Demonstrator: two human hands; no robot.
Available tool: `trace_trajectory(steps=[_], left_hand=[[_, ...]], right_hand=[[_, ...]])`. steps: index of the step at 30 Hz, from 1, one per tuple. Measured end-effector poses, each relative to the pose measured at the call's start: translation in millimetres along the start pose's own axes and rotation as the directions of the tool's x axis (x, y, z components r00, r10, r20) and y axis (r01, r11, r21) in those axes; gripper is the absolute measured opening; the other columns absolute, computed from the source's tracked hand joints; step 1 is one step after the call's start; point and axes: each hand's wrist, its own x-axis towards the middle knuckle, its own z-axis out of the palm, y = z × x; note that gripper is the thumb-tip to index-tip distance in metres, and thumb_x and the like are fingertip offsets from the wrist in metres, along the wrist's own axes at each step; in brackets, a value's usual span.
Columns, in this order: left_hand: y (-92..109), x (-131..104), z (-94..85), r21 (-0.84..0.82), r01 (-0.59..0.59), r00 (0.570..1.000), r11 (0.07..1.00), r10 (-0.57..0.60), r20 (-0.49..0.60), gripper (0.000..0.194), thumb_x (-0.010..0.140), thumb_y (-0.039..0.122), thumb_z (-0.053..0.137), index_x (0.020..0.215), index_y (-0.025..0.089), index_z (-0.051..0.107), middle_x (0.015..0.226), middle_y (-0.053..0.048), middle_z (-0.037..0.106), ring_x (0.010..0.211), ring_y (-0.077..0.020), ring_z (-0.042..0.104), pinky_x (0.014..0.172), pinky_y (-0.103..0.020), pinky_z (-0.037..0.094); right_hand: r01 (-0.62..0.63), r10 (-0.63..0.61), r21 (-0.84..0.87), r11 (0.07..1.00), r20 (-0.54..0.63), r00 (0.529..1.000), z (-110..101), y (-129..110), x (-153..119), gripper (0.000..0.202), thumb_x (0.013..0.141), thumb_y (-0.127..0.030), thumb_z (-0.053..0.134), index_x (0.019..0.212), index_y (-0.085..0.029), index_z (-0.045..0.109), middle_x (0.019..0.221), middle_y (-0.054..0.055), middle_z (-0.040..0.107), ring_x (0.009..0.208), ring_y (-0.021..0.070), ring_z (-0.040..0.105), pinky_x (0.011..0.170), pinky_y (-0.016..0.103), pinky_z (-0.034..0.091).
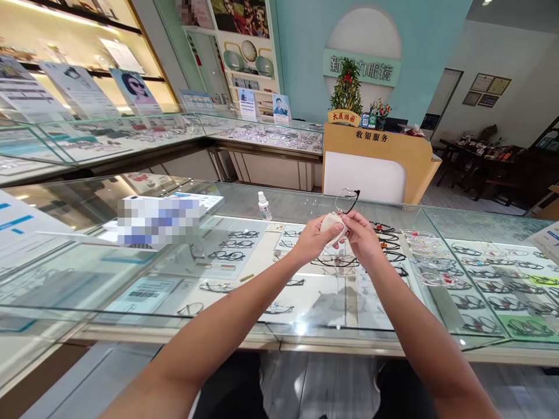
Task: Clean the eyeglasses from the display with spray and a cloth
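Above the glass display counter (pixel 305 297), my left hand (pixel 315 237) is closed on a pale cleaning cloth (pixel 331 226). Close against it, my right hand (pixel 360 235) grips a pair of eyeglasses (pixel 348 200). One lens and a dark temple stick up above my fingers; the rest is covered by the cloth and hands. A small white spray bottle (pixel 264 206) stands upright on the glass, left of my left hand.
Rows of eyeglass frames (pixel 231 244) lie under the glass, with more frames (pixel 489 285) at the right. Printed boxes and papers (pixel 213 201) sit on the counter's left. Beyond stand another display case (pixel 271 137) and a wooden cashier desk (pixel 421 157) with a plant (pixel 347 87).
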Motion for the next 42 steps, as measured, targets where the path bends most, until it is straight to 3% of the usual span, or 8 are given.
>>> trace_trajectory(steps=[5,8,14,21,27,32,37,42], left_hand=[[-2,1,-3.0,0.060,-0.052,0.999,0.997,0.051,0.018,0.067,0.088,0.084,0.068,0.088,0.017,0.065,0.069,-0.001,0.063,0.058,-0.0130,0.054,0.057,-0.028,0.046],[0,4,-9.3,0.111,-0.047,0.996,0.993,0.038,0.082,0.069,0.087,0.085,0.068,0.077,0.017,0.062,0.067,0.000,0.056,0.063,-0.0124,0.047,0.061,-0.028,0.040],[4,5,-9.8,0.047,0.026,0.982,0.999,-0.035,0.186,0.064,0.073,0.070,0.091,0.100,0.015,0.073,0.086,-0.002,0.063,0.078,-0.0144,0.054,0.071,-0.027,0.043],[1,1,-3.2,0.091,0.029,0.999,0.995,-0.032,0.029,0.069,0.067,0.073,0.092,0.097,0.013,0.075,0.070,0.002,0.055,0.062,-0.0103,0.043,0.058,-0.024,0.033],[2,-1,0.4,0.154,-0.092,0.993,0.984,0.102,-0.059,0.069,0.084,0.084,0.072,0.069,0.017,0.063,0.060,0.002,0.051,0.058,-0.0115,0.042,0.059,-0.027,0.037],[-6,5,-2.4,0.116,-0.052,0.997,0.992,0.058,-0.049,0.075,0.077,0.093,0.071,0.071,0.019,0.062,0.062,0.002,0.052,0.062,-0.0132,0.045,0.062,-0.028,0.041],[-14,17,-18.8,-0.055,0.079,0.980,0.995,-0.088,-0.176,0.079,0.073,0.097,0.070,0.080,0.018,0.066,0.067,-0.001,0.060,0.064,-0.0150,0.053,0.060,-0.027,0.042],[-9,24,-33.0,-0.158,0.093,0.963,0.983,-0.129,-0.238,0.074,0.082,0.090,0.070,0.095,0.017,0.071,0.080,-0.007,0.072,0.073,-0.0187,0.065,0.063,-0.028,0.048]], right_hand=[[0.016,-0.016,-0.008,1.000,-0.047,0.999,1,2,1,0.046,0.063,-0.052,0.099,0.072,-0.025,0.063,0.080,-0.004,0.071,0.055,0.0095,0.047,0.048,0.027,0.040],[0.046,-0.050,-0.046,0.998,-0.082,0.995,-3,0,2,0.041,0.065,-0.051,0.099,0.073,-0.025,0.068,0.080,-0.004,0.072,0.064,0.0113,0.053,0.057,0.026,0.043],[0.081,-0.085,-0.069,0.994,-0.062,0.994,-10,-3,5,0.033,0.071,-0.050,0.095,0.074,-0.026,0.072,0.093,0.001,0.079,0.094,0.0205,0.069,0.083,0.032,0.053],[0.013,-0.011,0.018,1.000,-0.096,0.995,-1,2,3,0.039,0.061,-0.050,0.100,0.072,-0.024,0.072,0.088,0.000,0.075,0.081,0.0157,0.063,0.072,0.027,0.049],[0.004,-0.003,0.017,1.000,-0.062,0.998,4,3,0,0.045,0.063,-0.055,0.099,0.073,-0.025,0.068,0.082,-0.003,0.070,0.070,0.0132,0.055,0.064,0.026,0.046],[0.081,-0.085,-0.052,0.995,-0.091,0.992,-2,-1,3,0.038,0.066,-0.053,0.096,0.073,-0.026,0.070,0.089,0.000,0.073,0.086,0.0176,0.063,0.079,0.029,0.051],[0.154,-0.183,-0.187,0.970,-0.151,0.971,-12,-5,8,0.033,0.069,-0.052,0.092,0.071,-0.027,0.070,0.099,0.003,0.070,0.108,0.0240,0.063,0.093,0.034,0.049],[0.065,-0.109,-0.344,0.937,-0.110,0.988,-13,-3,8,0.027,0.069,-0.049,0.088,0.065,-0.026,0.074,0.116,0.006,0.066,0.127,0.0298,0.058,0.108,0.041,0.044]])
